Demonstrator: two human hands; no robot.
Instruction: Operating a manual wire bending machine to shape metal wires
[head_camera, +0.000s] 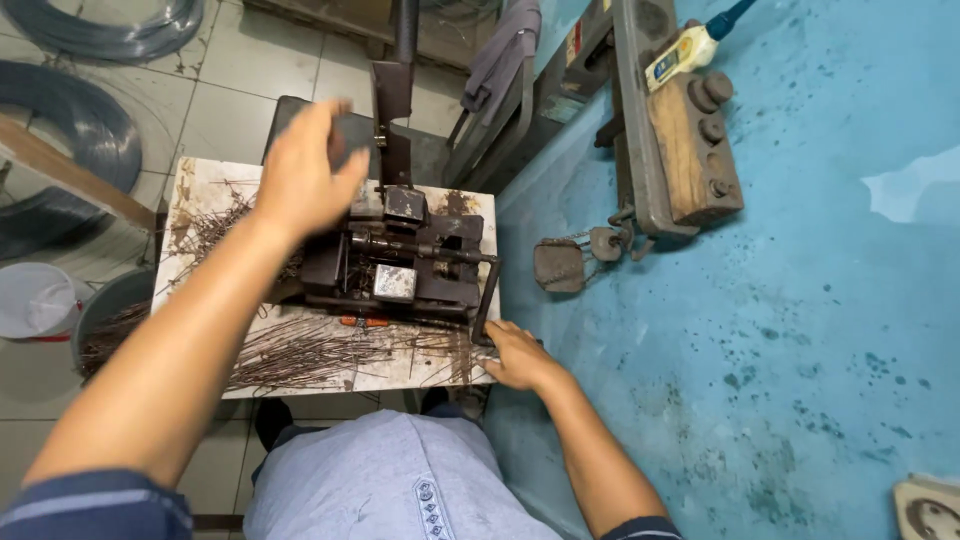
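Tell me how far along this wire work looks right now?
Done, it seems: cut wire pieces lie heaped across the small table, and more fill the bucket. In hand: the left hand is raised over the dark metal machine, fingers loosely spread, while the right hand grips its lever. Left: wire coils wait on the floor.

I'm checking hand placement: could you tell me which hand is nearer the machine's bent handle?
Right. The right hand rests at the bent handle's lower end; the left hand hovers above the machine's far left side.

Two hands: left hand (305, 175), right hand (515, 355). One bending machine (400, 262). One bucket (105, 318). Two wire coils (85, 130). Wire pieces (310, 355): too many to count.
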